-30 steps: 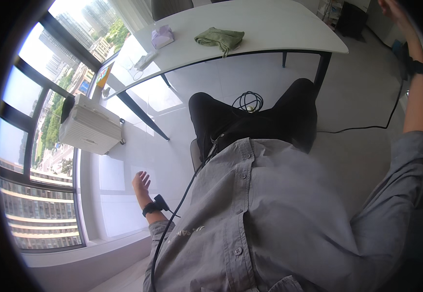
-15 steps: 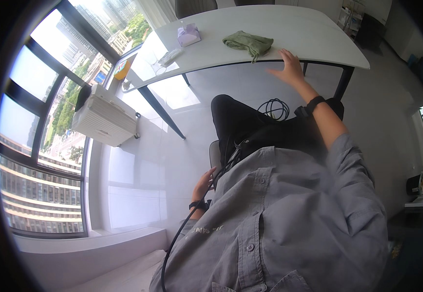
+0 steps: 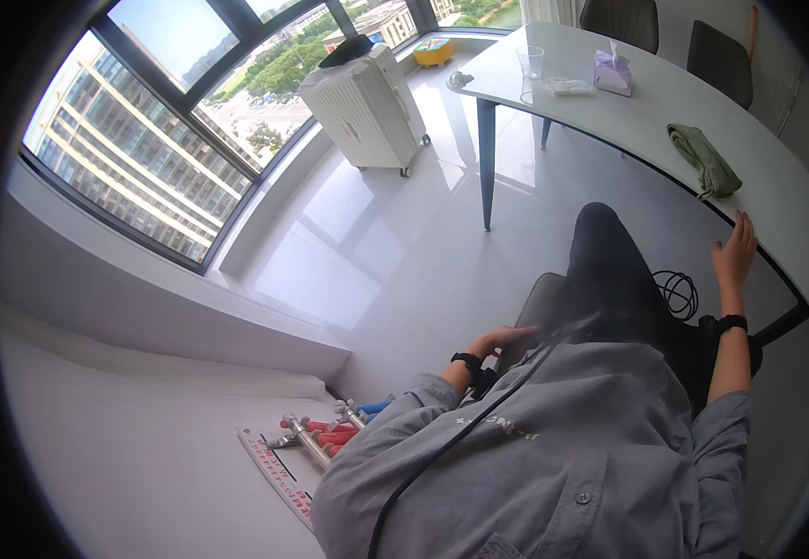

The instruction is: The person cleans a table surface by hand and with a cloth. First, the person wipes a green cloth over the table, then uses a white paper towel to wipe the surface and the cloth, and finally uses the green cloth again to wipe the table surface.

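Observation:
At the near edge of the white table (image 3: 642,121) is my right hand (image 3: 738,252), its fingers stretched out against the rim and the thumb apart. It holds nothing. Just beyond it on the tabletop lies a folded green cloth (image 3: 705,160). My left hand (image 3: 502,341) is down beside my hip, next to the dark chair seat (image 3: 542,300). Its fingers reach out along the seat, partly hidden. A black strap circles each wrist. A black cable (image 3: 451,445) runs across my shirt toward my lap.
A tissue box (image 3: 613,74), a clear plastic cup (image 3: 530,63) and a clear packet (image 3: 570,88) stand on the table. A white suitcase (image 3: 364,110) is by the window. Pipes with red and blue parts (image 3: 325,436) are at my left. A coiled cable (image 3: 676,294) hangs near my leg.
My view has swung left, bringing the suitcase and pipes further in. My right hand, earlier spread near the table's edge, is now against the rim. My left hand stays by the chair.

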The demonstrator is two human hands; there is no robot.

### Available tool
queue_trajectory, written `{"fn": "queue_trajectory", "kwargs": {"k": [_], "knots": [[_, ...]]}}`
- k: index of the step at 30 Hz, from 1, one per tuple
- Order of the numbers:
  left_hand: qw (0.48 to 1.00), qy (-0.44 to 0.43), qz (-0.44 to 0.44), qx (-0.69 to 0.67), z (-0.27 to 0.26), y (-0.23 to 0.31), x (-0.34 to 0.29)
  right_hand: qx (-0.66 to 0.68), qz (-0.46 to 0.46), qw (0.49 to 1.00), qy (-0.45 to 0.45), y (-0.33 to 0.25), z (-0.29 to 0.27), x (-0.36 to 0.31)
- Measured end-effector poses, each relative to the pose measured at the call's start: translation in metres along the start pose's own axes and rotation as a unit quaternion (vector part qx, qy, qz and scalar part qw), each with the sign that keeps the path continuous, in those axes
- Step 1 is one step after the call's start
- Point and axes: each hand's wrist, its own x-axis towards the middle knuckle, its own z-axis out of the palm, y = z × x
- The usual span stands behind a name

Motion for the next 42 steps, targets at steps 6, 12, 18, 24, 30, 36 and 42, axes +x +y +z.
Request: {"fn": "queue_trajectory", "kwargs": {"k": [6,12,18,24,30,36,42], "knots": [[0.999,-0.004,-0.009,0.044,-0.003,0.007,0.001,0.018,-0.014,0.999,0.032,0.004,0.006,0.005],[0.999,0.005,0.026,0.039,-0.005,-0.005,0.013,0.040,0.007,0.998,0.038,0.003,0.011,0.002],[0.997,0.003,0.052,0.061,-0.006,-0.006,0.017,0.040,-0.007,0.998,0.048,0.011,0.014,0.004],[0.997,-0.008,0.064,0.044,-0.006,-0.013,0.025,0.038,-0.006,0.998,0.045,0.009,0.015,0.005],[0.996,0.027,0.071,0.051,-0.005,-0.020,0.031,0.043,-0.001,0.998,0.038,0.006,0.015,0.004],[0.997,0.016,0.064,0.042,-0.004,-0.001,0.005,0.058,0.027,0.998,0.027,0.006,0.012,0.001],[0.996,0.024,0.075,0.038,-0.002,-0.006,0.009,0.042,0.005,0.998,0.042,0.012,0.019,0.003]]}}
